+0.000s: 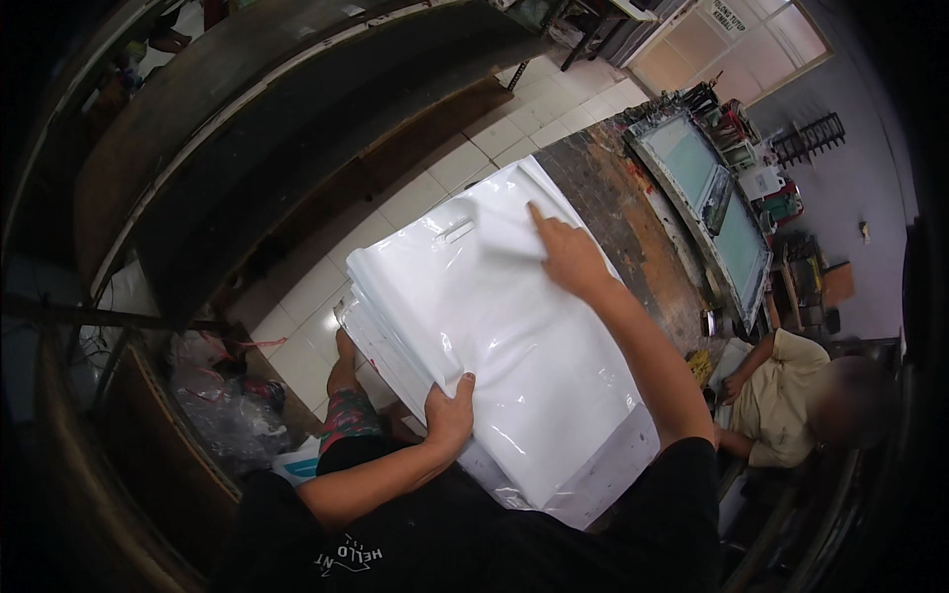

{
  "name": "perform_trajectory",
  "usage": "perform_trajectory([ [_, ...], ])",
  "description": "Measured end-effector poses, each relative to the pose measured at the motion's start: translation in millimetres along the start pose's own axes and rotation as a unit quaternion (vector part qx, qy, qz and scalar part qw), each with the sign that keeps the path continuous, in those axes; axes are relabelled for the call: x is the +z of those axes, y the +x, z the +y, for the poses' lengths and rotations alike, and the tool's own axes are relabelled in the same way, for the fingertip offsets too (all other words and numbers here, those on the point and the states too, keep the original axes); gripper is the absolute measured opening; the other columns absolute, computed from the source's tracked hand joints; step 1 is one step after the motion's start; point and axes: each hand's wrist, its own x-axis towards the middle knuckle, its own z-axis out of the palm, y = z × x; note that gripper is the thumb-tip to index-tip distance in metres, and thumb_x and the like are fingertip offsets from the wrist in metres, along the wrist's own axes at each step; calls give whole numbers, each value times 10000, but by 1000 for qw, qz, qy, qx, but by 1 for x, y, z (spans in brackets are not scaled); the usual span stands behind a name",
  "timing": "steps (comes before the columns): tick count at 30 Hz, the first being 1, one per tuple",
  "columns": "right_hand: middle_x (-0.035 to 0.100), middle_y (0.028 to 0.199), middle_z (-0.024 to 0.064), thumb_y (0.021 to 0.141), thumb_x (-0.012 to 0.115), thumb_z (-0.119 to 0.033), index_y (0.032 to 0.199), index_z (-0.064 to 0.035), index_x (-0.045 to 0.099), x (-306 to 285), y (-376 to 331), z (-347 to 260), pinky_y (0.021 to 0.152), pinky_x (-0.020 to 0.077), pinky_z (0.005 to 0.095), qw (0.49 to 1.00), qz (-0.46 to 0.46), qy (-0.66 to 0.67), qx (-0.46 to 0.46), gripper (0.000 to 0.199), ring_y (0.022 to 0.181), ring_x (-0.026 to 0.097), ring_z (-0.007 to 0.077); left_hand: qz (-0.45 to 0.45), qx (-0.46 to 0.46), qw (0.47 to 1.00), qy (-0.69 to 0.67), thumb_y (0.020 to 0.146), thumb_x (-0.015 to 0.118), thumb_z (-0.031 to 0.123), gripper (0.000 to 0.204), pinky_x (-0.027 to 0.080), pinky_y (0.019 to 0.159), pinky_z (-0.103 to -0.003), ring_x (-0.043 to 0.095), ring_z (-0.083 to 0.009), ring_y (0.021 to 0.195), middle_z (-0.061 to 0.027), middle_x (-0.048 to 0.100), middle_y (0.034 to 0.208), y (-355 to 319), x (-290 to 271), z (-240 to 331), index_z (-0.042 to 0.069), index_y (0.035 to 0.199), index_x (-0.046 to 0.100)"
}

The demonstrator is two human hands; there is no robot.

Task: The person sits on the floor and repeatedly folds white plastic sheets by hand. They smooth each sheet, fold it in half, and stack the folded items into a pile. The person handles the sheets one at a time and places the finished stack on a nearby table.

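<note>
A stack of glossy white plastic bags [529, 366] lies before me, with a cut-out handle slot [458, 231] near the far edge. My left hand [451, 410] grips the stack's left edge, thumb on top and the other fingers hidden beneath. Creases run across the top bag from that thumb. At the far right, my right hand [570, 259] holds a raised, blurred flap of the top bag, its index finger stretched along the plastic. The fingertips under the flap are hidden. A clear plastic sheet [618, 450] shows at the stack's near right corner.
Right of the stack is a stained worktop [603, 183] with a screen-printing frame [707, 198]. A co-worker in a light shirt [786, 395] sits at the right. Long dark shelves [326, 128] stand at the left. Clear plastic wrapping [222, 415] is heaped at lower left.
</note>
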Motion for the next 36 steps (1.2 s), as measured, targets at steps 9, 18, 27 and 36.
perform_trajectory([
  [9, 637, 1012, 160, 820, 617, -160, 1233, -73, 508, 4, 41, 48, 809, 478, 435, 958, 113, 161, 208, 437, 955, 605, 345, 10, -11, 1000, -20, 880, 602, 262, 389, 470, 821, -357, 624, -270, 892, -194, 655, 963, 2, 4, -8, -90, 1042, 577],
  [18, 584, 1129, 214, 836, 614, -270, 1209, -28, 541, 29, 36, 51, 897, 439, 425, 953, 135, 161, 219, 450, 1052, 562, 367, 16, 7, 1000, 13, 883, 610, 268, 376, 486, 762, -339, 623, -230, 836, -168, 658, 918, 2, 4, -8, -80, 1026, 592],
  [27, 566, 1172, 273, 838, 602, -307, 1232, 33, 509, 30, 29, 57, 946, 416, 427, 941, 7, 243, 236, 528, 1104, 539, 408, 2, -26, 999, 37, 879, 625, 264, 388, 491, 735, -315, 618, -194, 810, -150, 654, 912, 6, 5, -10, -91, 1033, 593],
  [36, 562, 1185, 279, 861, 556, -315, 1240, 50, 494, 31, 24, 49, 958, 404, 431, 946, 36, 224, 233, 531, 1121, 535, 408, -122, -92, 986, -62, 837, 656, 295, 483, 472, 791, -317, 593, -227, 898, -166, 607, 1007, -7, -18, 24, -87, 1106, 538],
])
